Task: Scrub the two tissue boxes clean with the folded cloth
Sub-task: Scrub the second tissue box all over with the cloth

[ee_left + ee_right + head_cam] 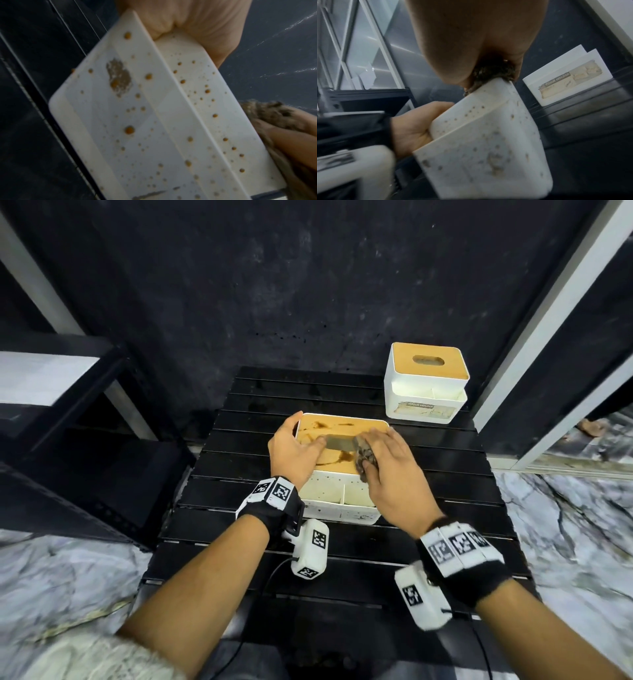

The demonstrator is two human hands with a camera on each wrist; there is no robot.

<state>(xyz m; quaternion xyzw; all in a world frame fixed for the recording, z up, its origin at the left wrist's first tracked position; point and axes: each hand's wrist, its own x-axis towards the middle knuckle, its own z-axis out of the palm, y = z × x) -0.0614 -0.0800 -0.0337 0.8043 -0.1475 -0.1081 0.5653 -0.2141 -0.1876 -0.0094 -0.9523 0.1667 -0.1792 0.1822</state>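
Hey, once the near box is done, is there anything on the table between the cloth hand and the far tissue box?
Nothing visible. The right hand presses the cloth on the near tissue box; only bare black slats of the table separate it from the far tissue box.

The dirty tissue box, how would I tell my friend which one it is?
Find the black slatted table. The dirty tissue box sits in its middle, between both hands. Unlike the clean tissue box in the far right corner, it has brown spots on its white sides and dark smears on its top.
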